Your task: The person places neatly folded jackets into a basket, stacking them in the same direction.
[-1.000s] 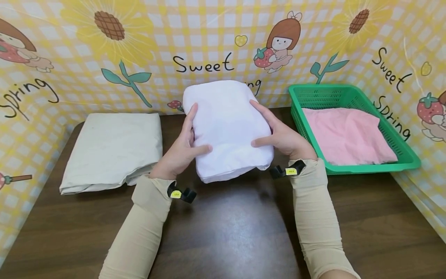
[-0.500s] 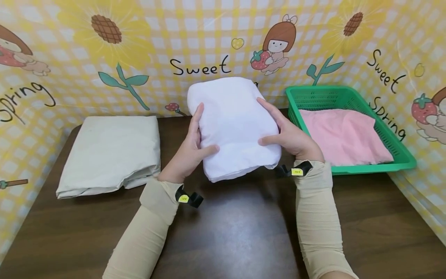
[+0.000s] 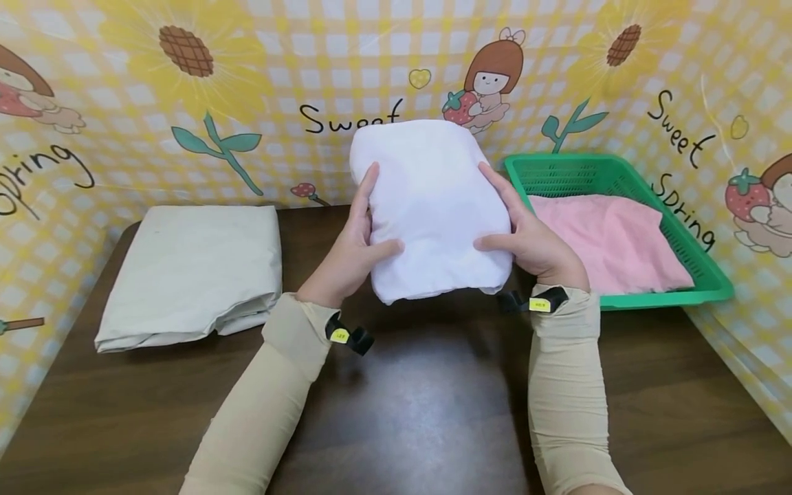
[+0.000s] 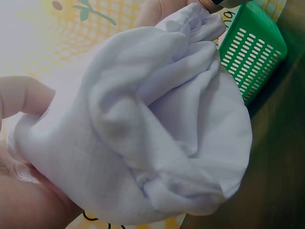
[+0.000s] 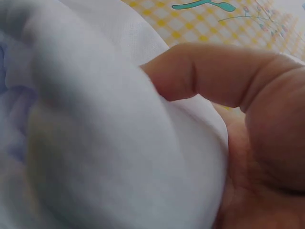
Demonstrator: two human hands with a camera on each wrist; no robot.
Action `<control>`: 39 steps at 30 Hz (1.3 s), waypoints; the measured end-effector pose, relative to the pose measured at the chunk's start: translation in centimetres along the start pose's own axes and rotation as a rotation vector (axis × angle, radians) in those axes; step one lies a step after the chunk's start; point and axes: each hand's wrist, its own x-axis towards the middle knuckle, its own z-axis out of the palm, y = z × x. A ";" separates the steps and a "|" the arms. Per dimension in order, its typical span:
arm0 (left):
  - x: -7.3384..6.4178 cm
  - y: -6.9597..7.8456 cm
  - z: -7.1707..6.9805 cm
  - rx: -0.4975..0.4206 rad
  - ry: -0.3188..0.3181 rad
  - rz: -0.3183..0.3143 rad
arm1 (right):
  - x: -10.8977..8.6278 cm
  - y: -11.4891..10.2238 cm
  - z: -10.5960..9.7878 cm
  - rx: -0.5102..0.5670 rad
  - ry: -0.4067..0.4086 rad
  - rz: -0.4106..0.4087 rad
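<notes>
A thick white folded cloth bundle (image 3: 436, 206) is held up over the table, tilted with its broad face toward the head camera. My left hand (image 3: 353, 251) grips its left side, thumb on the face and the other fingers mostly behind. On the opposite side my right hand (image 3: 538, 244) holds it the same way. Seen from the left wrist, the near end of the bundle (image 4: 157, 129) shows loose folds tucked inward. In the right wrist view the thumb (image 5: 205, 71) presses on the rounded edge of the white cloth (image 5: 119, 119).
A pale grey-green folded sheet (image 3: 192, 268) lies on the dark wooden table (image 3: 408, 412) at the left. At the right stands a green plastic basket (image 3: 668, 301) with a pink cloth (image 3: 609, 240) inside. A yellow checked printed backdrop (image 3: 346, 55) encloses the back and sides.
Both hands have moved the white bundle to the right and somewhat higher, so it now overlaps the word on the backdrop. Their grip looks the same. The sheet and basket stay put.
</notes>
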 end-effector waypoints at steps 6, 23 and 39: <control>0.7 0.4 0.4 -0.014 -0.014 0.002 | -0.3 -0.3 -0.3 0.039 0.012 -0.028; 2.9 0.9 2.4 -0.013 -0.114 -0.048 | -2.5 -2.1 -2.1 0.070 0.013 -0.067; 5.2 -0.2 6.6 -0.057 -0.180 -0.033 | -5.0 -3.8 -5.3 0.093 0.117 -0.059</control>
